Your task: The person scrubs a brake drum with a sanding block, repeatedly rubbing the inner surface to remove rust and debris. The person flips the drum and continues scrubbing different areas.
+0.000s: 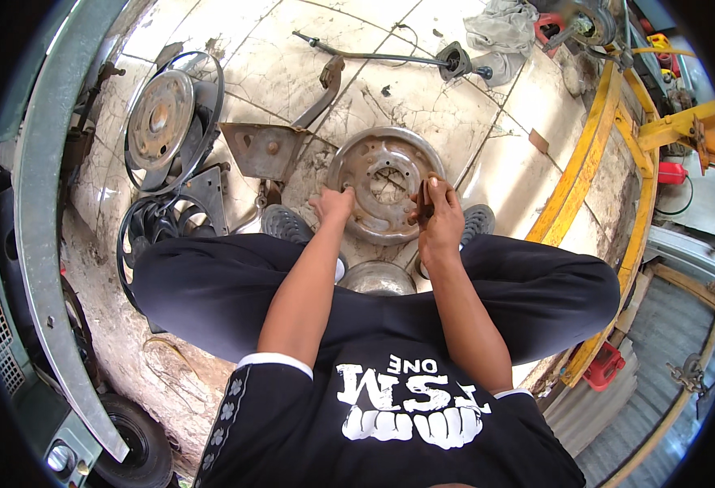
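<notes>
Backing plate: rusty round brake backing plate, prob. [386, 142], center hole, in front of the person betw. L shoe [283, 221] & R shoe [478, 220]; looks kept there so both hands reach it w/o stretching.
Metal dome: shiny rounded piece [378, 276] just near side of plate; can't tell if it props the plate.
L hand: [333, 205] at plate's left rim, fingers curled in tight, thumb side on the metal; looks like a steadying hold. Fingertips under rim hidden.
R hand: [441, 213] over plate's right side, fingers pinched round a thin dk brown flat piece [426, 199], held edge-on to the plate; material unclear. Grip seems set so the piece meets the plate's face; contact hard to tell.
Far-left: pedal bracket [264, 150] on tiled floor [252, 91], beyond L shoe, prob. set aside to leave working rm.
Far side: rod w/ rubber boot [455, 62], lying crosswise.
Right: yellow steel frame [579, 159], well apart from plate.
</notes>
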Demonstrator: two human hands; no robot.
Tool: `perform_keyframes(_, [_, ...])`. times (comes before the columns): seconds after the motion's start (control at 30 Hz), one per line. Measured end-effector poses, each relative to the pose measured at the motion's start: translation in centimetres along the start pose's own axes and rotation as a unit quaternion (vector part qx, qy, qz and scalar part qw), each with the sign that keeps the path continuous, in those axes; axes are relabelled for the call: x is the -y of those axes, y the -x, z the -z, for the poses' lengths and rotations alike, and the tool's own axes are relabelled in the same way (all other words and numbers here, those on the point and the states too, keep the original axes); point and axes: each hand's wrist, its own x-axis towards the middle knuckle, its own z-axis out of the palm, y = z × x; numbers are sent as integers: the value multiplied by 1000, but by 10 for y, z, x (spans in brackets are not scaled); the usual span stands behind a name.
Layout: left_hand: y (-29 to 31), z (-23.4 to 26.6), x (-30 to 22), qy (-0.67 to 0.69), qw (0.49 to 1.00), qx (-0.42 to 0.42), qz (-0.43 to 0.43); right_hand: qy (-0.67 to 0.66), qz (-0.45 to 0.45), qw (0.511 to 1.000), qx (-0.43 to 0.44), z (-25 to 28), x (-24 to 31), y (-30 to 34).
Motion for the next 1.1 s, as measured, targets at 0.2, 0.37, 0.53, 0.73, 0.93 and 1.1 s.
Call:
perform_keyframes(0.2, [81, 90, -100, 394, 848, 317, -159, -26, -15, 999, 14, -22, 42, 30])
perform_keyframes(0.37, [165, 217, -154, 228, 780, 264, -519, -80, -11, 985, 150, -52, 125, 75])
perform_keyframes(0.53, [180, 255, -181, 120, 759, 190, -611, 19, -32, 965, 258, -64, 182, 67])
perform_keyframes(0.73, [206, 267, -208, 142, 832, 179, -505, 42, -47, 959, 275, -77, 216, 59])
perform_keyframes(0.93, [190, 294, -236, 236, 790, 266, -500, 94, 75, 948, 294, -96, 249, 60])
perform_keyframes(1.1, [151, 284, -229, 297, 795, 336, -408, 217, 102, 920, 310, -83, 249, 28])
